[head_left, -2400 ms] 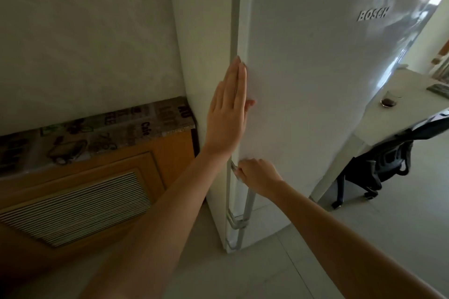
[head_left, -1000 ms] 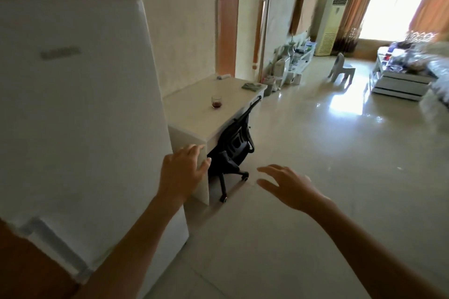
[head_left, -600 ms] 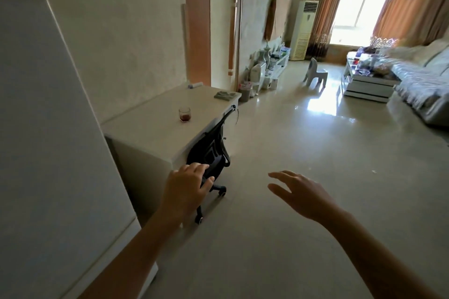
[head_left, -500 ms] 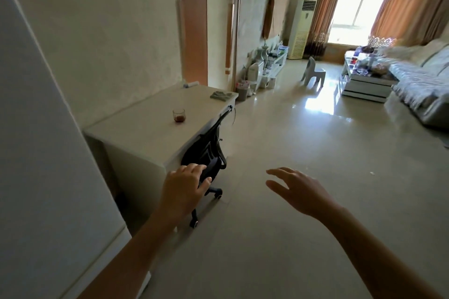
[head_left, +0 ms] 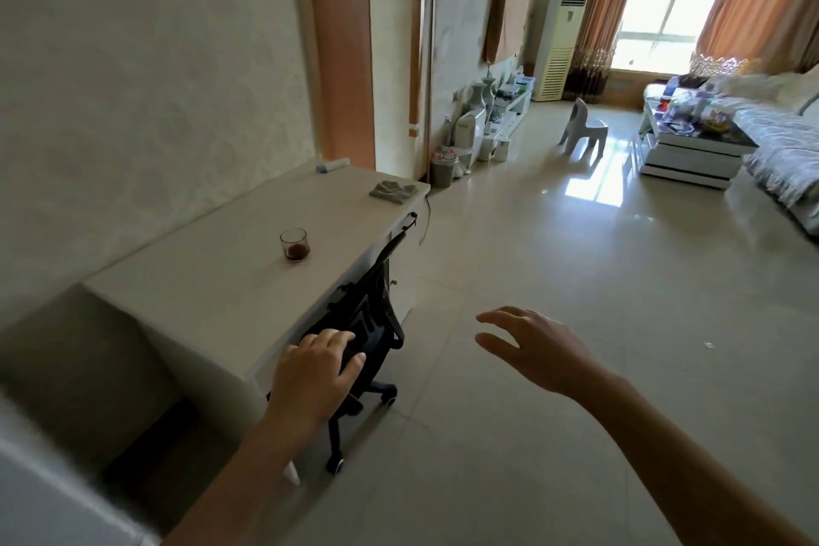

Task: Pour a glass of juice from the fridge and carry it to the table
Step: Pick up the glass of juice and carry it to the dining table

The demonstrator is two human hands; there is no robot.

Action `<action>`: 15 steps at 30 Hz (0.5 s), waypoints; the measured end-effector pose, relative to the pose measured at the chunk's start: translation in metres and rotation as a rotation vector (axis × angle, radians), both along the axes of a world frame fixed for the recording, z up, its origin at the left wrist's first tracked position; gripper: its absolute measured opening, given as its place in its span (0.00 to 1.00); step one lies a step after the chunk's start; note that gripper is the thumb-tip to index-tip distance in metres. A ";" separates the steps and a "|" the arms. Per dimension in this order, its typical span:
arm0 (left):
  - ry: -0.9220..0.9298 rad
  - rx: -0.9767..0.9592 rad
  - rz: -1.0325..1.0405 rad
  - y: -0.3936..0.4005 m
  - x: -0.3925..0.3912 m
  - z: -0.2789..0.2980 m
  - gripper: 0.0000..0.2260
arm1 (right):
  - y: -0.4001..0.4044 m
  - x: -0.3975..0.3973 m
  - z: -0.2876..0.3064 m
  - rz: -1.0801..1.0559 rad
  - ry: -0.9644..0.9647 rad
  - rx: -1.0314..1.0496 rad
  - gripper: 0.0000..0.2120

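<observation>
Standing on the white table (head_left: 212, 293), left of centre: one small clear glass (head_left: 294, 245), upright, a shallow layer of dark red-brown liquid at its bottom. No label or print legible on it.

Also on the table: one grey folded cloth (head_left: 393, 191) at the far right corner, and one small pale object (head_left: 332, 166) at the far edge against the wall, too small to identify. Both lie well apart from the glass.

One black office chair (head_left: 368, 324) on castors is tucked against the table's right edge.

Left hand (head_left: 312, 377): raised, back toward the camera, fingers loosely curled, grip holding nothing; it overlaps the chair in view, contact cannot be told. Right hand (head_left: 536, 350): held out over the floor, fingers spread and relaxed, grip holding nothing. Both are well apart from the glass.

Near left corner: a white edge of the fridge (head_left: 53, 497); no writing visible on it.

Far room: one white standing air conditioner (head_left: 560, 40), one small white plastic chair (head_left: 585, 131), one low coffee table (head_left: 691, 146) with clutter too small to count, one sofa (head_left: 789, 155) at the right, orange curtains (head_left: 753, 0) at the bright window. No readable writing anywhere.
</observation>
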State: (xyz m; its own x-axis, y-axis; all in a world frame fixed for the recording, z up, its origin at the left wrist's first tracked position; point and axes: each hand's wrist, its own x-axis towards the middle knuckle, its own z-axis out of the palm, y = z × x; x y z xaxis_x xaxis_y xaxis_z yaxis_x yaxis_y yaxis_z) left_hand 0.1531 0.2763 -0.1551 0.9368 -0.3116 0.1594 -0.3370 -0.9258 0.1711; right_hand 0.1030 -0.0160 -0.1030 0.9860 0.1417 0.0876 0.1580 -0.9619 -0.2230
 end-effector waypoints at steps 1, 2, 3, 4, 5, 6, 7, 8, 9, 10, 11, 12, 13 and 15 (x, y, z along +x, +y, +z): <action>0.003 0.000 0.021 -0.004 0.014 -0.003 0.20 | -0.006 0.020 -0.004 0.020 0.006 -0.001 0.25; 0.005 -0.002 0.044 -0.008 0.027 -0.006 0.20 | -0.011 0.039 -0.008 0.042 0.009 -0.001 0.25; 0.003 -0.005 0.069 -0.011 0.041 -0.009 0.20 | -0.016 0.058 -0.010 0.066 0.013 -0.001 0.25; -0.001 -0.003 0.103 -0.016 0.056 -0.011 0.20 | -0.022 0.081 -0.013 0.100 0.022 -0.003 0.25; -0.004 0.006 0.143 -0.020 0.071 -0.013 0.20 | -0.028 0.103 -0.014 0.135 0.031 -0.010 0.25; -0.002 0.016 0.185 -0.024 0.086 -0.013 0.20 | -0.033 0.125 -0.014 0.167 0.039 -0.020 0.25; 0.007 0.022 0.230 -0.027 0.098 -0.014 0.20 | -0.039 0.147 -0.014 0.192 0.045 -0.024 0.24; 0.016 0.017 0.274 -0.030 0.111 -0.015 0.20 | -0.044 0.169 -0.013 0.217 0.052 -0.022 0.24; 0.021 0.011 0.314 -0.033 0.122 -0.016 0.20 | -0.049 0.192 -0.012 0.242 0.058 -0.020 0.24; 0.020 0.007 0.346 -0.035 0.134 -0.017 0.20 | -0.052 0.214 -0.012 0.268 0.064 -0.021 0.24; 0.015 0.006 0.373 -0.036 0.144 -0.016 0.20 | -0.054 0.235 -0.012 0.295 0.073 -0.022 0.24; 0.009 0.005 0.399 -0.036 0.155 -0.016 0.20 | -0.055 0.256 -0.013 0.326 0.086 -0.018 0.24; 0.005 0.000 0.424 -0.035 0.164 -0.016 0.20 | -0.053 0.276 -0.014 0.356 0.103 -0.004 0.23; 0.010 -0.019 0.474 -0.034 0.179 -0.016 0.20 | -0.045 0.313 -0.019 0.400 0.147 0.047 0.23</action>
